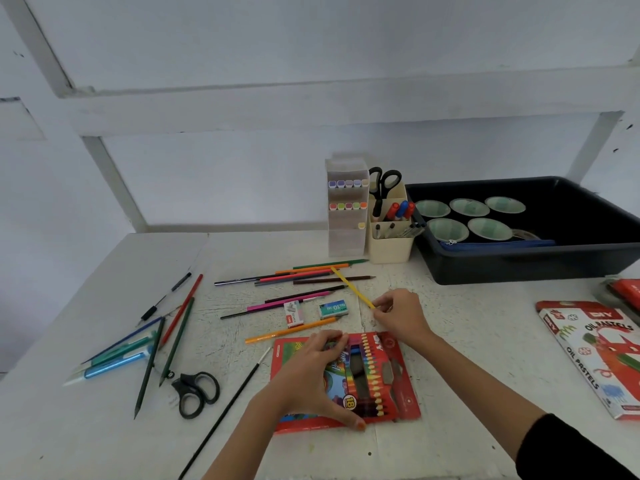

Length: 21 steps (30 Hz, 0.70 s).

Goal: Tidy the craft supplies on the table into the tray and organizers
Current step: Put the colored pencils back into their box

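Gripped by your left hand, the crayon box is glossy printed card. The pencil pinched in your right hand looks like smooth yellow-painted wood. Around both grips the table is matt white, rough and cracked. Beyond them, the tray is smooth dark plastic.

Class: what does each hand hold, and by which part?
Right hand: yellow pencil, pinched at its near end. Left hand: red pencil box, gripped between near and far edges.
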Motion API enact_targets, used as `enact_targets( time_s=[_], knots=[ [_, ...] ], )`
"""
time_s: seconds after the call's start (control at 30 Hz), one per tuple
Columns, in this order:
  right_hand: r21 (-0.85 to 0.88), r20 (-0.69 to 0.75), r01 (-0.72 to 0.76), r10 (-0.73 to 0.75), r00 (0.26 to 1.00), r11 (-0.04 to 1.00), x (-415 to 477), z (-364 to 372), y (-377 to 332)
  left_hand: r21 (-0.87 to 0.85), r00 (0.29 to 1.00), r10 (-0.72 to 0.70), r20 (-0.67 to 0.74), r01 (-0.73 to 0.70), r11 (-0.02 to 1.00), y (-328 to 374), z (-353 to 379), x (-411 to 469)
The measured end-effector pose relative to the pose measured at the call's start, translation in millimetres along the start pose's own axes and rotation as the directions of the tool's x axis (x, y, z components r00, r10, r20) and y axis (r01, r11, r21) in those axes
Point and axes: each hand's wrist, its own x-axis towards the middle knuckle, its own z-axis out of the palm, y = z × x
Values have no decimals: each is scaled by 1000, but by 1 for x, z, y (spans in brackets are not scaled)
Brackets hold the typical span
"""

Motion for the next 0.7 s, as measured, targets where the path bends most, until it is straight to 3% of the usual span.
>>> enact_targets(
  time_s=[0.2, 0.37, 0.7],
  knots=[
    [-45, -42, 23, -25, 999, 999, -16, -42, 38, 4, 1000, -2, 24, 2, 1000, 1, 0, 1],
    [2, 17, 68, -68, 998, 998, -38, -82, 66, 4, 1000, -9, 22, 9, 1000, 1, 0, 0],
    [-130, 37, 208, -205, 978, 969, -68, -106, 101, -4, 999, -21, 33, 21, 1000, 4, -1, 1]
  ],
)
